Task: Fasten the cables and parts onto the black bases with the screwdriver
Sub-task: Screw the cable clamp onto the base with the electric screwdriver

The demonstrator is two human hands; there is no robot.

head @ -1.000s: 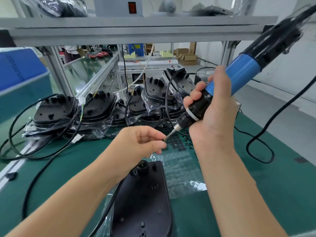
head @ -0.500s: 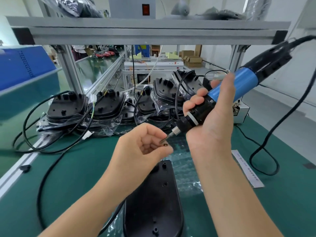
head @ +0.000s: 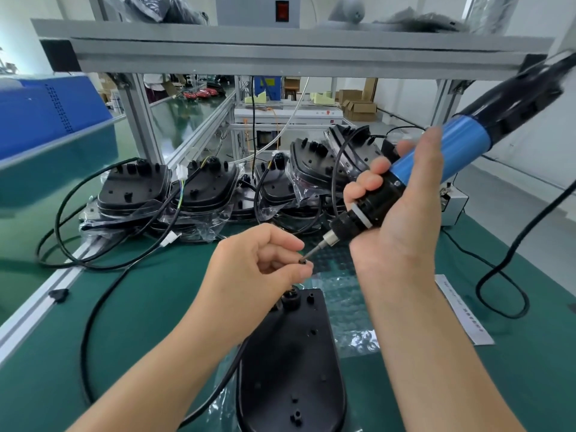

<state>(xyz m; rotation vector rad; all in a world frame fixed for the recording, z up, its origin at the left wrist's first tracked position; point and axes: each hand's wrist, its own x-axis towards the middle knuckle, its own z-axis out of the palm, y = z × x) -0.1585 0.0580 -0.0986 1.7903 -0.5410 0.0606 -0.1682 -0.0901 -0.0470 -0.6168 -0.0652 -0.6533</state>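
A black base [head: 290, 366] lies on the green mat near me, its black cable [head: 103, 304] looping off to the left. Above its far end, my left hand [head: 258, 263] pinches a small dark screw [head: 301, 261] between thumb and fingertips. My right hand [head: 396, 219] grips the blue and black electric screwdriver [head: 442, 154], tilted down to the left. The screwdriver's metal bit touches the screw.
Several black bases [head: 199, 188] in clear plastic bags with cables are stacked at the back. A tray of small parts [head: 339, 275] lies under my hands. A paper strip [head: 464, 310] and the screwdriver's cord [head: 505, 275] lie right. A grey frame [head: 280, 54] spans overhead.
The view has tilted down a little. Both hands hold roughly the same pose, with the screw kept at the bit's tip.
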